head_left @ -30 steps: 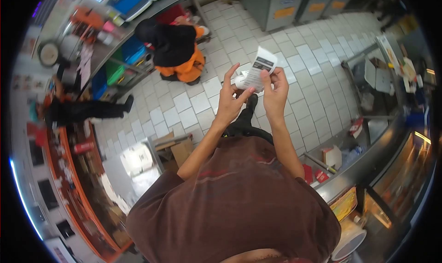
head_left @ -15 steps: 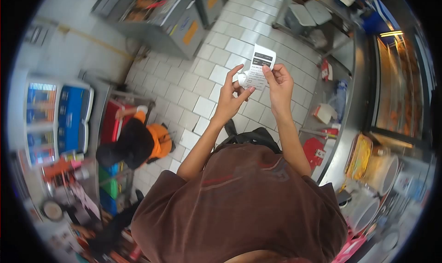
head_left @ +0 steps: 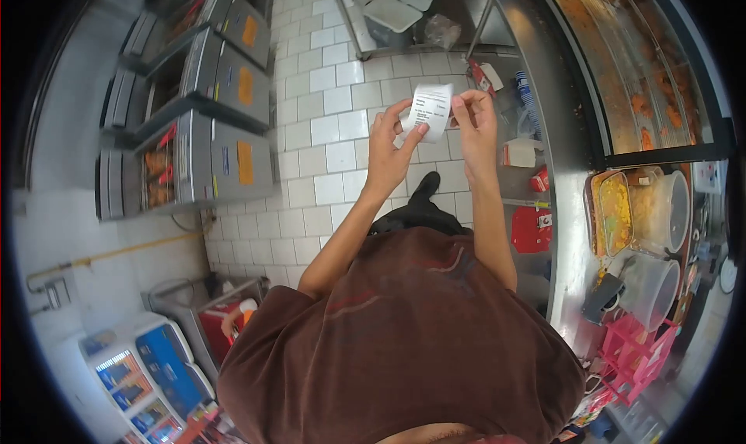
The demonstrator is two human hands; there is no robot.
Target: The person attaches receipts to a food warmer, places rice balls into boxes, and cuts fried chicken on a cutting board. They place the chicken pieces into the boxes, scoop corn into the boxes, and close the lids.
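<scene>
A white printed paper slip (head_left: 433, 111) is held up above the tiled floor, its top edge curling over. My left hand (head_left: 392, 145) pinches its lower left part, with the thumb on the printed face and the fingers behind. At the right edge of the slip is my right hand (head_left: 475, 125), its thumb and forefinger closed on the paper. The small print is too blurred to read.
Grey fryers (head_left: 233, 83) line the left. On the right runs a steel counter (head_left: 571, 234) with a tray of yellow food (head_left: 611, 213), clear tubs (head_left: 651, 285) and a pink basket (head_left: 639, 351). A glass food display (head_left: 637, 63) stands behind. A co-worker's arm (head_left: 235, 317) shows lower left.
The view has turned and moved forward, bringing the fryers and display closer. The co-worker is now mostly out of sight. The slip has shifted within my fingers, and my right thumb is at its edge.
</scene>
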